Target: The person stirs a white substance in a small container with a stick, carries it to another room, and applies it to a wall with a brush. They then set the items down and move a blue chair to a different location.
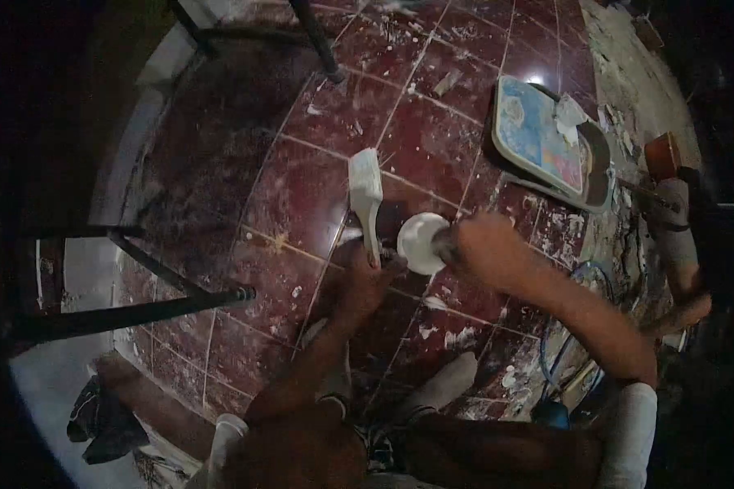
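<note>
My left hand (365, 277) is closed round the handle of a wide paintbrush (366, 183), whose white-coated bristles point up and away from me. Its fingertips come right up to the near-left edge of a small round white container (418, 244). On the other side of that container, my right hand (488, 248) is curled shut with its knuckles up. A short greyish shape reaches from its fingers over the white inside, too blurred to make out.
Dark red floor tiles (310, 200) carry white splashes. A rectangular bin with a blue printed lid (534, 134) lies at the upper right. Dark metal legs (179, 306) stand on the left. A blue hose (549, 350) and a brick (662, 156) are to the right.
</note>
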`<state>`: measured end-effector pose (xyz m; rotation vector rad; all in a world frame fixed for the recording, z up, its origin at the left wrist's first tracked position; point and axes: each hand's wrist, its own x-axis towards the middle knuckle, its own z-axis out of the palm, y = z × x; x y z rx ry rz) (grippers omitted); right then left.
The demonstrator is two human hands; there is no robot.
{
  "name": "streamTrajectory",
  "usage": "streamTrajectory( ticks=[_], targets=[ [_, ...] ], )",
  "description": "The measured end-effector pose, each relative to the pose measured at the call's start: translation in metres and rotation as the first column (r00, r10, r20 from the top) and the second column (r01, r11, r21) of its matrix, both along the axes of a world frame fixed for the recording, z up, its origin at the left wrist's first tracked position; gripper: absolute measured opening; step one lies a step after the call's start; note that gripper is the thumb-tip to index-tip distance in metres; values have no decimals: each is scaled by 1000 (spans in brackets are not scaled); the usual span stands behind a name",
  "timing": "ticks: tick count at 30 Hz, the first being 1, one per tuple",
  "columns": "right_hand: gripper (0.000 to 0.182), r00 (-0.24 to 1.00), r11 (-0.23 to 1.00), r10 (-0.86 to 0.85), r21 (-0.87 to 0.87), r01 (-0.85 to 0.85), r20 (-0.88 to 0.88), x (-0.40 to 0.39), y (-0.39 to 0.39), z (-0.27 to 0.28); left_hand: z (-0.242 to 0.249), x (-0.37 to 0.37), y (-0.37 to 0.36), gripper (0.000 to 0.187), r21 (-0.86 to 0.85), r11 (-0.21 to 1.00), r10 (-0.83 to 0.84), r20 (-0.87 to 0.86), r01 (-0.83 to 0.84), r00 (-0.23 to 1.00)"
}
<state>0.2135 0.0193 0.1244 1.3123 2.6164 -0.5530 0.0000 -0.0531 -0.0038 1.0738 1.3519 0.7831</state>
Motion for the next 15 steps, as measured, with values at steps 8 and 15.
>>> streamTrajectory(
  ticks=[8, 15],
  targets=[
    [19, 994, 993, 73, -95, -64, 85, 15, -5, -27, -6, 2, 2, 58, -3, 1000, 10, 49, -10, 999],
    [20, 979, 997, 6, -71, 9, 203, -4, 3, 1, 17, 8, 8, 48, 0, 999, 53, 16, -53, 998]
  ],
)
